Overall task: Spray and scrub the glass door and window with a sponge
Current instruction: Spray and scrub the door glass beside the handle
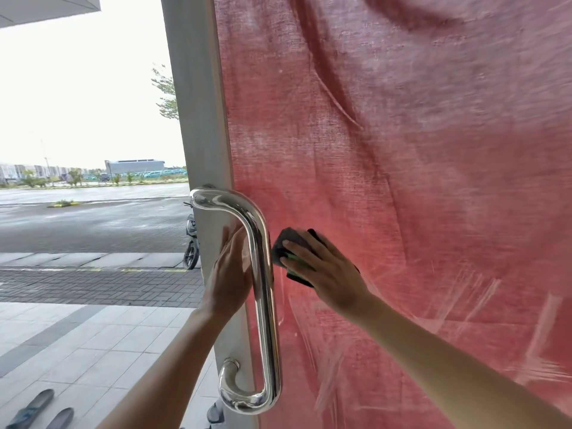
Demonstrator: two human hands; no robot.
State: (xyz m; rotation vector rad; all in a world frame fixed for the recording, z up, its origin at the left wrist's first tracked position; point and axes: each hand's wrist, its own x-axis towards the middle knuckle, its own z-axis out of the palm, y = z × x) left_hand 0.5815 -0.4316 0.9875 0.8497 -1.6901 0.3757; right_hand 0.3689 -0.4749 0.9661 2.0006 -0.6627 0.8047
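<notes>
Sponge [289,243], dark with a green layer, is pressed flat against the glass door [464,305] by the right hand [325,270]. The fingers are spread nearly straight over it rather than curled round it, and a broad, even push on the pane is judged to be the reason. The sponge is placed just right of the steel pull handle [263,305], in the upper part of the bar's run. The left hand [230,267] is laid open, fingers straight and together, on the grey door frame [198,119] behind the bar, apparently so that the door is steadied against the scrubbing pressure. The bar is set between the two hands and just beside the sponge, so strokes towards the frame edge are likely to be hindered by it. Pale wet streaks are seen on the glass at lower right, which suggests that scrubbing is under way; no spray bottle is in view. A red curtain [402,119] is hung behind the pane, so dirt on the glass is hard to judge. Lower left, a pair of sandals [40,410] is left on the pale tiled floor [93,335]. Beyond it a parked motorcycle [191,243] is partly hidden by the frame, and a wet road [93,218] and low buildings [136,166] are seen farthest off
</notes>
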